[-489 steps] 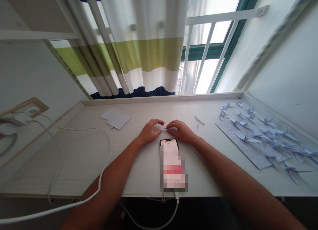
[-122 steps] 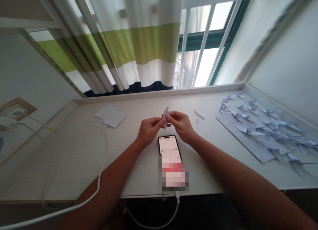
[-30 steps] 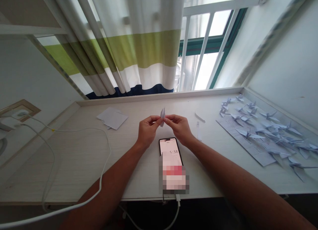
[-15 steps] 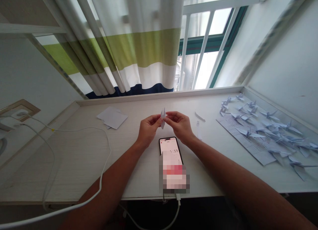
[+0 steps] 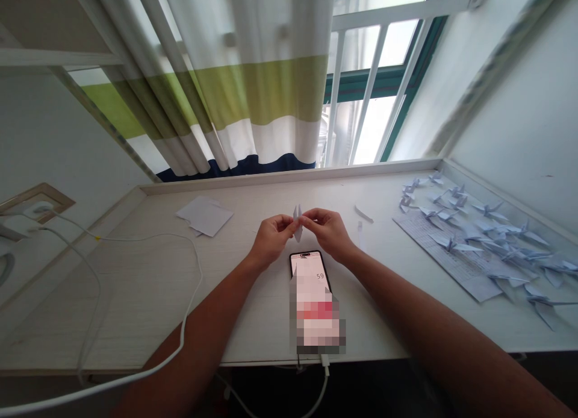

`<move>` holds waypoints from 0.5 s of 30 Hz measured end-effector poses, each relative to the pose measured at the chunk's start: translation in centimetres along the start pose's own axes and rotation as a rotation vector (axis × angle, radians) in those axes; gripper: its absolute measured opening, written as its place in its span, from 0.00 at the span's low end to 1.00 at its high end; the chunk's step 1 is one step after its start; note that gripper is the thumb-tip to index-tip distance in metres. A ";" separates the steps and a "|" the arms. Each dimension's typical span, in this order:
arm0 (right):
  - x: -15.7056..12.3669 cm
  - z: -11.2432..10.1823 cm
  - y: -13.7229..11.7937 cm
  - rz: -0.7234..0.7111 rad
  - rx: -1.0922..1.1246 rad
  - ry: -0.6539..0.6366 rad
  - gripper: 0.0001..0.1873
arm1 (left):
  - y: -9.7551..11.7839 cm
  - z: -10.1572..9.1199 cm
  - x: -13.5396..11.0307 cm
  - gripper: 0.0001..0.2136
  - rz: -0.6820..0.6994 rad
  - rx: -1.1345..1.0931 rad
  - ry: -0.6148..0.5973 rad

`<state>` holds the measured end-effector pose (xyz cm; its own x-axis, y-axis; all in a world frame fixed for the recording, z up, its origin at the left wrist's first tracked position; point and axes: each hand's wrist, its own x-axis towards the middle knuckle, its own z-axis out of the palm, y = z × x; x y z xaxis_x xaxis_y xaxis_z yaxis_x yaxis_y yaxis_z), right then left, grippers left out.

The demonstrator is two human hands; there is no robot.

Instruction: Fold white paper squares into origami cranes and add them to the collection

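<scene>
A small pale-blue folded paper piece is held upright above the white desk, pinched between both hands. My left hand grips its left side with thumb and fingers closed. My right hand pinches its right side the same way. Just below the hands a phone lies flat with its screen lit and a cable plugged into its near end.
Several finished paper cranes lie on a printed sheet at the right. Square white sheets are stacked at the back left. A white charging cable loops across the left side. Two paper strips lie behind my right hand.
Over the last second the hands have stayed pinched on the paper piece and dropped slightly toward the desk. Much earlier the paper was pressed flat on the desk.
</scene>
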<state>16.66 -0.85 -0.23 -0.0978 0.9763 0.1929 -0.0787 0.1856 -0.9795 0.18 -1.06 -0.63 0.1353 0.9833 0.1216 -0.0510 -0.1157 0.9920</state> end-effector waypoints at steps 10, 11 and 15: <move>-0.4 -0.5 -0.5 -0.184 -0.272 -0.066 0.13 | 1.1 -1.0 -0.1 0.13 -0.160 -0.068 -0.039; -0.5 -0.6 -0.6 -0.241 -0.298 -0.088 0.12 | 1.2 -1.1 0.0 0.13 -0.166 -0.089 -0.012; -0.6 -1.0 -0.9 -0.454 -0.464 -0.288 0.11 | 1.9 -1.5 0.0 0.13 -0.219 -0.140 0.034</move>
<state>17.81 -1.52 0.43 -0.4189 0.7351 0.5331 0.2506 0.6579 -0.7102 -1.44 -1.03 1.20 0.1251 0.9871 -0.0996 -0.1610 0.1192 0.9797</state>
